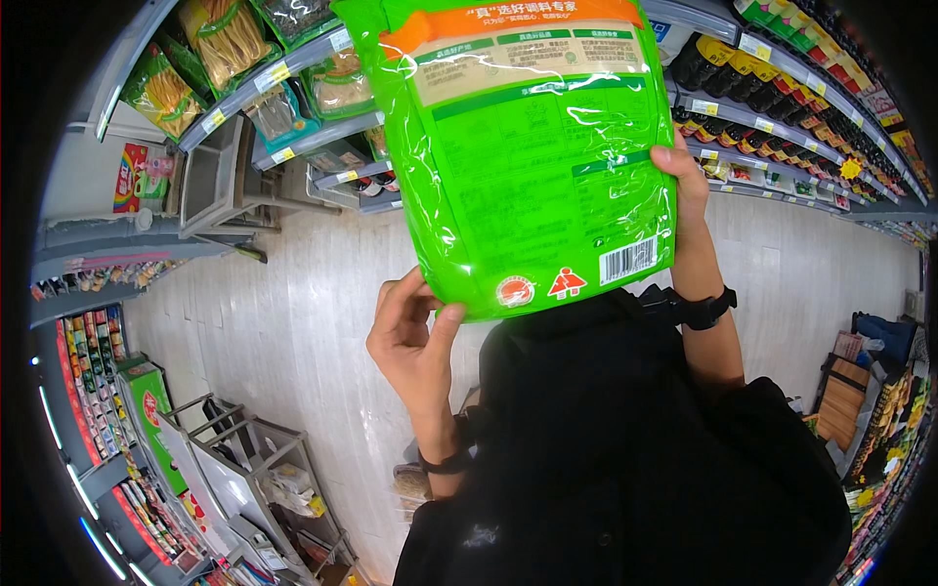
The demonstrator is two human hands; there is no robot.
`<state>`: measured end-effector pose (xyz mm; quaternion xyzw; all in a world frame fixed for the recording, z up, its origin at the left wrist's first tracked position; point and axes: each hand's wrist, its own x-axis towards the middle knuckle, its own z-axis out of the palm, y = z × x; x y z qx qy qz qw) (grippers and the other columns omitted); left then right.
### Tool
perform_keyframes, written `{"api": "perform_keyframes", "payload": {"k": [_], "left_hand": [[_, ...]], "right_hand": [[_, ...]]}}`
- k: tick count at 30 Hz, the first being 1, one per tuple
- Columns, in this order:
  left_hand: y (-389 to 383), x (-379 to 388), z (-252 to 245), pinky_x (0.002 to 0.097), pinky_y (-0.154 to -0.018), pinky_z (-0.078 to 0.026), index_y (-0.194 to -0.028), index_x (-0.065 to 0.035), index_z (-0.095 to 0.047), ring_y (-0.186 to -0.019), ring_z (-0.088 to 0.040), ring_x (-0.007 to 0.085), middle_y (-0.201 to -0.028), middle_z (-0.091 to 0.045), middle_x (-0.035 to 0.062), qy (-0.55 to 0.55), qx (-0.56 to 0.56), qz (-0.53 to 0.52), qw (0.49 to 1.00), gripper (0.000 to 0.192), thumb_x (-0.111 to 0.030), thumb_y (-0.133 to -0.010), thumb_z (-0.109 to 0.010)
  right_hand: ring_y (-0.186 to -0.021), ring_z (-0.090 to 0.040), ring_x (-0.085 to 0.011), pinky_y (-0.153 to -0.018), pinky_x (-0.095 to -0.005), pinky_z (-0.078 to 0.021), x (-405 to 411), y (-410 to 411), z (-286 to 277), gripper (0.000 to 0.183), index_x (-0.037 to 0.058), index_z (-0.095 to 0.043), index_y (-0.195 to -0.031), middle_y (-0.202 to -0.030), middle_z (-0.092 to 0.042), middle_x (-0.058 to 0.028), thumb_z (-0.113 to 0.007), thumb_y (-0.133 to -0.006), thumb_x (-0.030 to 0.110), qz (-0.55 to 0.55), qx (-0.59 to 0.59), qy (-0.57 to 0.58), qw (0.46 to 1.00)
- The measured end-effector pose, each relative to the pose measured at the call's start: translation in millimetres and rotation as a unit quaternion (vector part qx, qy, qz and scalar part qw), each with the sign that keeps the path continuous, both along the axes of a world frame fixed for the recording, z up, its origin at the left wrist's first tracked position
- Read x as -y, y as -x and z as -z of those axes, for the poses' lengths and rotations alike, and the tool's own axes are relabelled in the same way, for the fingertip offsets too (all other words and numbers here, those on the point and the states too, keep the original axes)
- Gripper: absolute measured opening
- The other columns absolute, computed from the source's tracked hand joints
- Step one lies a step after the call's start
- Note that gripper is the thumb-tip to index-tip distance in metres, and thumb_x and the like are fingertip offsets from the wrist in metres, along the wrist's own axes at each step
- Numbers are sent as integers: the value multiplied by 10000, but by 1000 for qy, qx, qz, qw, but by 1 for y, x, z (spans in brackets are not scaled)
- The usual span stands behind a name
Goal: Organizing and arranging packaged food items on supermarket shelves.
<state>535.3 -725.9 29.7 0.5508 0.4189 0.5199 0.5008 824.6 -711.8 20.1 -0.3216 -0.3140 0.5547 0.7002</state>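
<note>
A large bright green plastic food bag point(535, 168) is held up in front of me, its printed back side facing the camera. It bears writing, an orange band near the top and a barcode at the lower right. My left hand point(414, 337) pinches its lower left corner between thumb and fingers. At the right edge, my right hand point(683, 179) grips it with the thumb in front and the fingers mostly hidden behind. The bag's top runs out of the picture. Both wrists wear black straps.
Shelves with bagged dried goods point(223, 40) stand at the upper left. Dark sauce bottles point(755, 80) line the shelves at the upper right. A metal-framed cart point(249, 469) stands at the lower left, a wooden-topped stand point(843, 403) at the right. Pale flooring point(315, 293) lies between.
</note>
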Motion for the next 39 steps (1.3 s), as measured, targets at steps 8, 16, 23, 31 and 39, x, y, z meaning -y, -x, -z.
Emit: {"api": "perform_keyframes", "payload": {"k": [8, 16, 23, 31, 39], "left_hand": [[2, 1, 0, 216, -736, -454, -1117, 45, -586, -799, -517, 104, -903, -509, 28, 37, 16, -8, 999, 382, 118, -745, -633], [-1, 1, -2, 190, -689, -446, -1085, 42, -588, -768, -508, 78, -901, -520, 18, 41, 20, -22, 999, 318, 103, -774, -616], [-3, -2, -3, 158, -592, -393, -1013, 22, -591, -685, -469, 37, -775, -449, -24, 85, -2, -24, 996, 277, 123, -758, -623], [7, -23, 7, 194, -615, -412, -1063, -9, -590, -735, -516, 67, -896, -527, 10, 67, -110, 50, 990, 322, 67, -754, -637], [-6, -92, -58, 325, -880, -438, -1202, 28, -523, -1032, -562, 193, -1156, -579, 120, 33, 149, 110, 982, 478, -203, -815, -684]], "right_hand": [[-971, -631, -242, -810, -322, -545, 1, 9, -3, 617, -39, -381, -1312, -1152, -572, -190, -549, -765, 193, 18, -14, 10, 1000], [-973, -626, -242, -816, -319, -538, 1, 10, -3, 636, -42, -375, -1318, -1161, -566, -191, -557, -762, 207, 7, -15, 11, 1000], [-981, -612, -232, -830, -312, -524, 3, 1, 1, 672, -38, -362, -1337, -1167, -557, -176, -576, -742, 190, 9, 24, 6, 1000], [-1123, -499, -224, -960, -321, -390, 25, -6, 12, 826, -21, -360, -1358, -1227, -511, -135, -707, -647, 217, 91, 128, 6, 988], [-934, -595, -245, -851, -322, -440, 56, -12, 0, 664, -49, -538, -1164, -1000, -600, -134, -737, -634, 298, 40, 436, -92, 894]]}}
